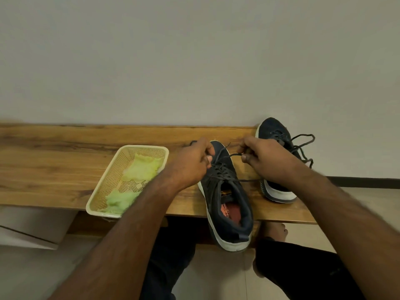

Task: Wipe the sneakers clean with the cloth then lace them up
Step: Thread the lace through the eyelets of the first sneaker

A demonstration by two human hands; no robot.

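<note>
A dark navy sneaker (229,200) with a white sole lies on the wooden bench (54,161), its heel hanging over the front edge. My left hand (192,163) pinches one end of its dark lace (223,169) above the toe. My right hand (262,156) pinches the other end, and the lace runs taut between them. A second navy sneaker (279,135) stands behind my right hand against the wall, its lace tied in loose loops. The pale green cloth (134,176) lies crumpled in a cream plastic basket (108,176) to the left.
The basket's near corner overhangs the bench's front edge. A plain wall rises directly behind the bench. Below the bench I see my legs in dark trousers and a bare foot (275,230) on the tiled floor.
</note>
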